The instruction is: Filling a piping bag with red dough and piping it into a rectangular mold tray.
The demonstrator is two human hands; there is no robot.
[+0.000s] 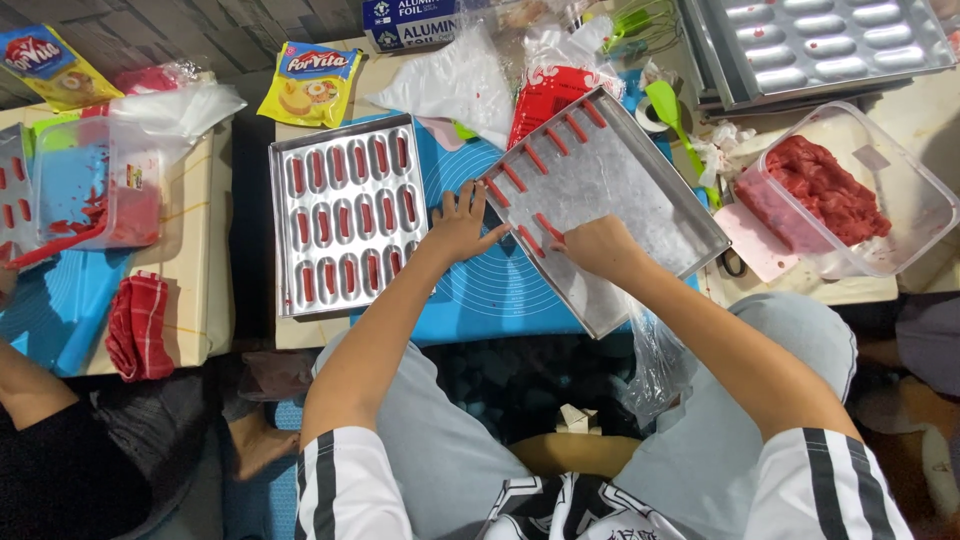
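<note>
A moulded metal tray [348,215] with oblong wells holding red strips lies at centre left on a blue mat [490,290]. A clear tub of red dough [835,195] stands at the right edge, a green spatula [668,108] above the flat tray. At far left a second clear container [95,190] and a folded red cloth [140,325] lie near another person's arm.

Two yellow packets [310,82] occupy the upper left; a blue-and-white carton [405,22] lies at top centre.

The flat metal tray [610,200] sits tilted at centre, with short red dough sticks [540,160] ranged along its upper-left edge.

The left hand [462,222] rests open, fingers spread, touching the tray's left corner. The right hand [598,245] is curled, pinching one red stick [548,228] on the tray.
</note>
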